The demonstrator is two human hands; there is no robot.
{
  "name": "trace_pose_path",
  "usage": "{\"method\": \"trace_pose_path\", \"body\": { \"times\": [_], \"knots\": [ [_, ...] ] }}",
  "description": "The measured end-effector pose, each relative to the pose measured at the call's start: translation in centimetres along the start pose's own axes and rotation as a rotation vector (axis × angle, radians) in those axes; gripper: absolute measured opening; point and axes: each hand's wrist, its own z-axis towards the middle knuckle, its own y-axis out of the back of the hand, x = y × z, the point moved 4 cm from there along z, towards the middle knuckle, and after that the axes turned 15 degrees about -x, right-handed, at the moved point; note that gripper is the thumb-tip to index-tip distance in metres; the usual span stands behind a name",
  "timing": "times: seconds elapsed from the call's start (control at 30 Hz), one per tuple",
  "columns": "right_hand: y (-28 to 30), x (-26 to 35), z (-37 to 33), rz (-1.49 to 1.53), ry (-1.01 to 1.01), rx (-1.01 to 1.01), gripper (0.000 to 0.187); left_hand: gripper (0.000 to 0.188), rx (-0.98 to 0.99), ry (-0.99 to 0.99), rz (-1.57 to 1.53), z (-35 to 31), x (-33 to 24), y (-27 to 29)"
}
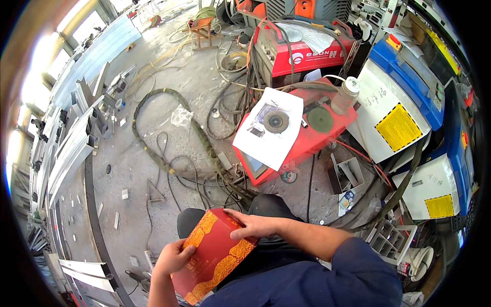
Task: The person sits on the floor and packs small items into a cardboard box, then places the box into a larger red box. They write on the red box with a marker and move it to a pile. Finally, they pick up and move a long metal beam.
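Observation:
A red cardboard box [210, 251] with golden ornamental bands rests tilted over my lap. My left hand [173, 257] grips its left edge, the thumb lying on the front face. At the upper right corner, my right hand [251, 225] is closed over the edge with its fingers on the box; what lies under the palm is hidden. Just ahead of my knees stands a red machine [286, 158] bearing a printed paper sheet [286, 143]. A dark round disc [276, 121] sits on the sheet, and a greenish disc [320, 119] lies to its right, near a lidded jar [343, 97].
Hoses and cables [194, 133] loop across the concrete floor. Metal profiles [76, 148] are stacked on the left. A larger red machine [302, 51] stands ahead, with blue-and-white cabinets [391, 107] on the right. A white bucket [418, 263] and a divided metal frame [391, 240] sit at lower right.

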Motion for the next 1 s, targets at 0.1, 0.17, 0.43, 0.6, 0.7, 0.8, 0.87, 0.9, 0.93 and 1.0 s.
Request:
{"method": "trace_pose_path", "body": {
  "times": [0.1, 0.17, 0.43, 0.6, 0.7, 0.8, 0.87, 0.9, 0.93, 1.0],
  "knots": [
    [3.7, -2.4, 1.2, -0.249, -0.002, -0.185, 0.076, 0.07, -0.417, -0.263, 0.34, -1.6, -0.3, -1.5],
    [8.1, 1.4, 0.3, -0.508, 0.239, -0.548, 0.044, 0.074, -0.7, -0.528, 0.529, -2.7, 0.0, -3.3],
    [32.0, 3.1, -0.5, -1.158, 0.2, -1.598, 0.021, 0.087, -0.554, -0.632, 0.457, 0.2, -1.4, -2.5],
    [33.1, 3.7, 0.2, -1.258, 0.032, -1.56, 0.02, 0.089, -0.575, -0.571, 0.332, 2.1, -0.3, -2.1],
    [31.7, 3.7, -2.7, -1.093, 0.002, -1.707, 0.022, 0.088, -0.587, -0.567, 0.257, 2.7, 0.2, -1.8],
    [28.9, 1.4, -9.3, -0.638, 0.332, -1.894, 0.022, 0.088, -0.614, -0.604, 0.193, 3.3, 0.3, -1.6],
    [25.1, 1.8, -11.9, 0.085, 0.546, -1.756, 0.012, 0.086, -0.68, -0.683, 0.216, 3.5, 0.2, -1.7],
    [22.7, 3.1, -12.5, 0.246, 0.625, -1.68, 0.011, 0.084, -0.738, -0.745, 0.26, 3.5, -0.1, -1.6],
    [20.3, 4.0, -12.5, 0.27, 0.626, -1.576, 0.011, 0.082, -0.795, -0.819, 0.303, 3.5, -0.4, -1.5],
    [14.9, 6.2, -11.0, 0.201, 0.584, -1.344, 0.011, 0.078, -0.855, -0.868, 0.304, 3.5, -0.6, -1.4]
  ]
}}
